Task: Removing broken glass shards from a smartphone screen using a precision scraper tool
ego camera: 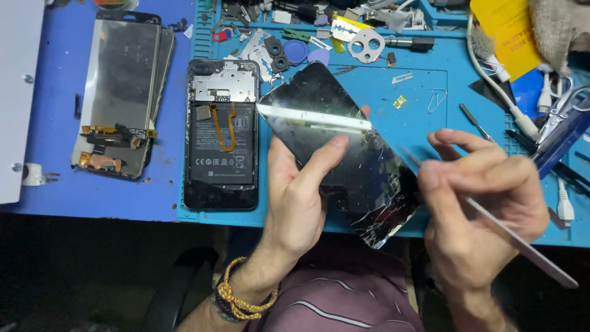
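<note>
My left hand holds a cracked black phone screen panel tilted above the blue work mat, thumb pressed on its glass. The panel's lower right corner is shattered. My right hand grips a thin flat metal pry tool, whose blurred tip meets the panel's right edge. An opened phone body with its battery and an orange flex cable exposed lies flat on the mat, just left of my left hand.
Two detached display panels lie stacked at the left. Small parts, a razor blade and a camera bezel litter the mat's far edge. Scissors, tweezers, a white cable and a yellow packet crowd the right.
</note>
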